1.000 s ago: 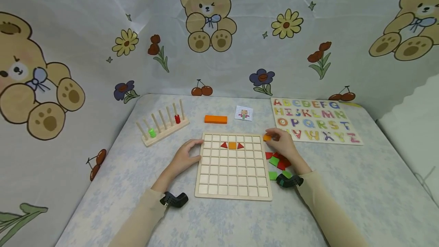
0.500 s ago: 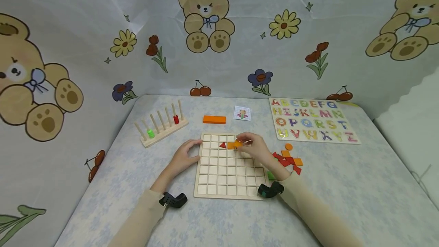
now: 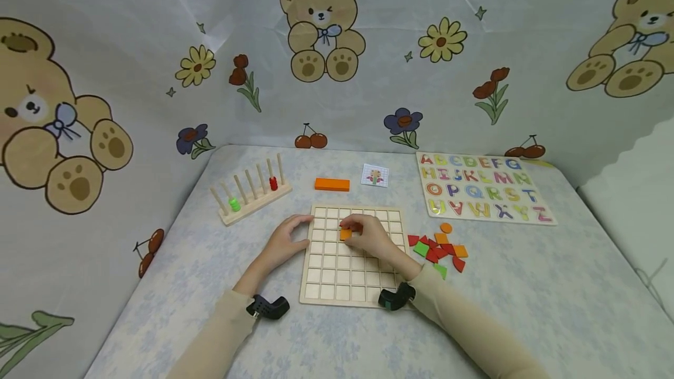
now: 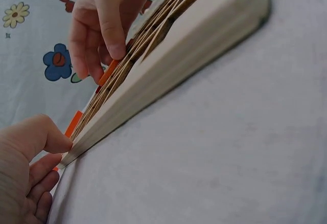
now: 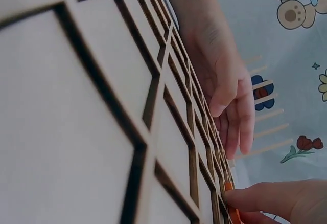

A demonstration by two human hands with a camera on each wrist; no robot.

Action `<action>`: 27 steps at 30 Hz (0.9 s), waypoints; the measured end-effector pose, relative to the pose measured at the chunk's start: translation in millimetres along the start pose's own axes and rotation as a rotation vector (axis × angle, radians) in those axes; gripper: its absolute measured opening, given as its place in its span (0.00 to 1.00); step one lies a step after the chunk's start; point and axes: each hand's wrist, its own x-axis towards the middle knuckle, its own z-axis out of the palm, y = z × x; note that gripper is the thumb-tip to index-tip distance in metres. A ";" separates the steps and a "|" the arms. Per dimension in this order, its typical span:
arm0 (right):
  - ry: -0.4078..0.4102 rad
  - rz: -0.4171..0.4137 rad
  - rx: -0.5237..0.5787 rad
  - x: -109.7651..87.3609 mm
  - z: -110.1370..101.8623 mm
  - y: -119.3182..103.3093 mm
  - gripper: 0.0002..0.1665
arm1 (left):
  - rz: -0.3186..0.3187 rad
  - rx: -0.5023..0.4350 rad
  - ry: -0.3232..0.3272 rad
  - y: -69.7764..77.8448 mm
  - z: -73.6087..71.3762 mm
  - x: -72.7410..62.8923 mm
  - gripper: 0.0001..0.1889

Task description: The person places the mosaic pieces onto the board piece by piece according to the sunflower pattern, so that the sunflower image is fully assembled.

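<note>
My right hand (image 3: 371, 237) pinches an orange square tile (image 3: 345, 234) between thumb and fingers, low over the upper part of a wooden grid board (image 3: 334, 276). In the right wrist view the tile (image 5: 233, 211) sits at the thumb tip, close to the grid's surface. My left hand (image 3: 281, 241) rests its thumb and index finger against the board's left edge, the fingers loosely bent. In the left wrist view its thumb (image 4: 60, 141) touches the board's rim. The right hand covers most of the pieces in the upper rows; only a sliver of red shows beside the tile.
Loose red, green and orange tiles (image 3: 437, 251) lie right of the board. Behind it are an orange bar (image 3: 332, 184) and a small pattern card (image 3: 375, 175). A peg rack (image 3: 255, 200) stands back left; an alphabet board (image 3: 487, 188) lies back right.
The right hand has gone from the loose tiles leftward onto the board, carrying an orange piece, and now stands farther left over the upper rows. The left hand keeps its place.
</note>
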 end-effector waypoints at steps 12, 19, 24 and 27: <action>0.041 -0.048 0.038 -9.8 -8.3 2.7 0.14 | 0.005 0.013 0.001 -1.2 -0.3 0.7 0.28; 0.179 -0.042 0.031 -30.5 -51.5 20.1 0.11 | 0.013 0.016 0.015 0.8 -0.5 0.3 0.28; 0.297 -0.004 -0.054 -50.5 -87.2 44.5 0.13 | 0.017 0.023 0.009 -0.9 0.5 1.0 0.28; 0.351 0.035 -0.106 -62.4 -104.9 60.2 0.14 | 0.017 0.019 0.009 -1.6 1.2 1.0 0.28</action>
